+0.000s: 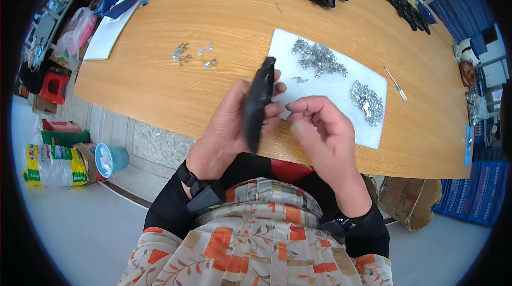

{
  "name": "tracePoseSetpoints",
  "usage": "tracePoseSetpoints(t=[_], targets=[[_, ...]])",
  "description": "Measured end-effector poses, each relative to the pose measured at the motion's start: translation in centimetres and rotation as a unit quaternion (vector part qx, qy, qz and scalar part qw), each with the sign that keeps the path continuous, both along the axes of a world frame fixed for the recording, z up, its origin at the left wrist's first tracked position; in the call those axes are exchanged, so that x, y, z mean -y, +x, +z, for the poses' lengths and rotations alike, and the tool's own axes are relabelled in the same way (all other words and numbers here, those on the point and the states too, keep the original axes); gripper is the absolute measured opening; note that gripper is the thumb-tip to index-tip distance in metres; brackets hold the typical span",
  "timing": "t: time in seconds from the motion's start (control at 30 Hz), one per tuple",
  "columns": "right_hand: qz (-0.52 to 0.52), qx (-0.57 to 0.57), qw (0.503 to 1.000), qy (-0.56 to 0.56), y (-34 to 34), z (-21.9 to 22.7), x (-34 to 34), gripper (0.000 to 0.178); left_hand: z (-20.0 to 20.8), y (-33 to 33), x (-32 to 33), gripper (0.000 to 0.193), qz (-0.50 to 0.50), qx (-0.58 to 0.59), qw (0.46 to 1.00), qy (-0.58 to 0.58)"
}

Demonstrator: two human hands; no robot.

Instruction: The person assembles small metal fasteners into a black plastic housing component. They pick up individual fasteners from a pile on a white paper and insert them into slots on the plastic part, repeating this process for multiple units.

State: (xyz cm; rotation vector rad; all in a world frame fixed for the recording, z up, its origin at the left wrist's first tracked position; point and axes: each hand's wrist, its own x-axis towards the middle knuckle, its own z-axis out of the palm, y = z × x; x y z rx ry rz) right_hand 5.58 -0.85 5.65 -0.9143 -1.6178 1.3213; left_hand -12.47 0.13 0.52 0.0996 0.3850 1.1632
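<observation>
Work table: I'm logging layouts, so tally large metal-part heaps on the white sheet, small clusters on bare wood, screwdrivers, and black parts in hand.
Large metal-part heaps on white sheet: 2
Small metal-part clusters on wooden table: 3
Screwdriver: 1
Black plastic part in left hand: 1
Total: 7

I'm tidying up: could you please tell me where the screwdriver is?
In the head view, the screwdriver lies on the table, just right of the white sheet.

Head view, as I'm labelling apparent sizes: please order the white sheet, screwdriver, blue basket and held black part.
1. White sheet
2. Held black part, its nearness to the camera helping
3. Blue basket
4. Screwdriver
</observation>
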Motion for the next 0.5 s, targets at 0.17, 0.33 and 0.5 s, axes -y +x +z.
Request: tracePoseSetpoints(t=[0.17,0.33,0.5], targets=[[-0.065,0.124,0.976,0.169,-0.1,0.3,1.1,0.043,1.3,0.9,-0.1,0.041,0.026,-0.117,0.987,0.103],[-0.071,0.004,0.997,-0.039,2.1,2.0,-0.5,0.032,1.9,0.7,1.4,0.065,0.109,-0.351,0.916,0.16],[0.122,0.076,0.98,-0.138,2.4,2.2,-2.1,0.027,4.1,-3.7,1.6,0.055,0.01,-0.552,0.769,0.323]])
